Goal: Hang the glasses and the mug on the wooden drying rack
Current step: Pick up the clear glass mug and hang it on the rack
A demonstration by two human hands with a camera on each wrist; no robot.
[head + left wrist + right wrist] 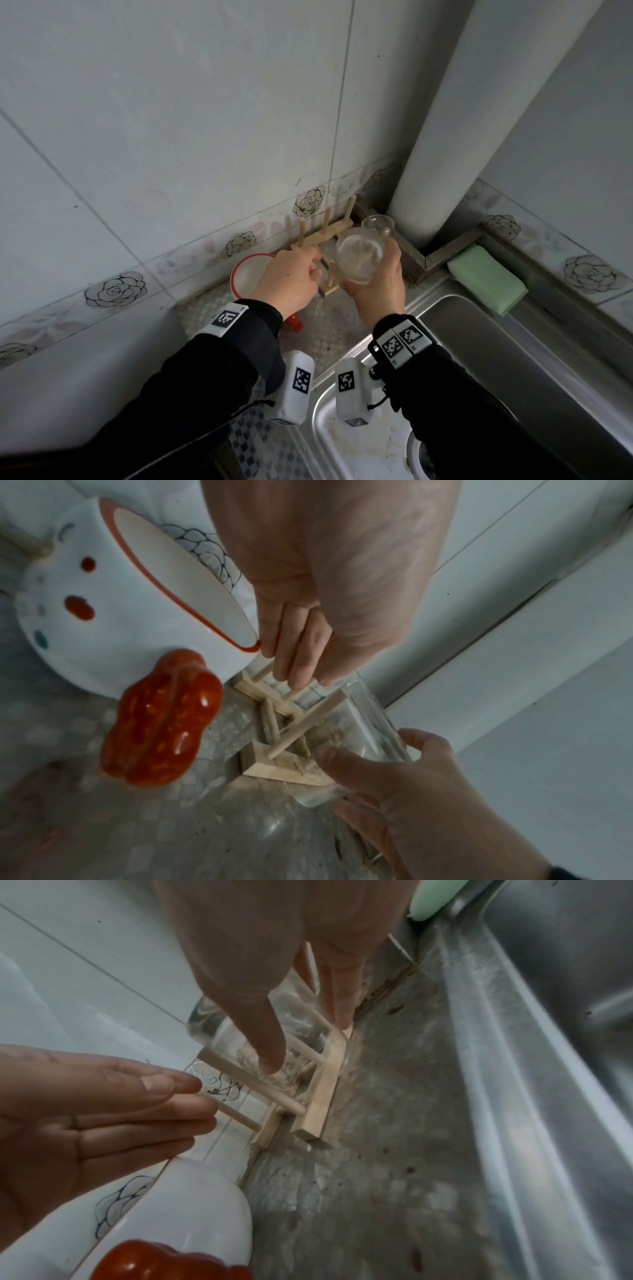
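The right hand (375,284) gripped an upturned glass (359,258) over a rack (330,236) peg; left fingers (294,658) steadied another peg. Lowering it likely came next.

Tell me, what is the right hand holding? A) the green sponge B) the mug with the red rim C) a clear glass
C: the right hand has its fingers round a clear glass over the wooden drying rack.
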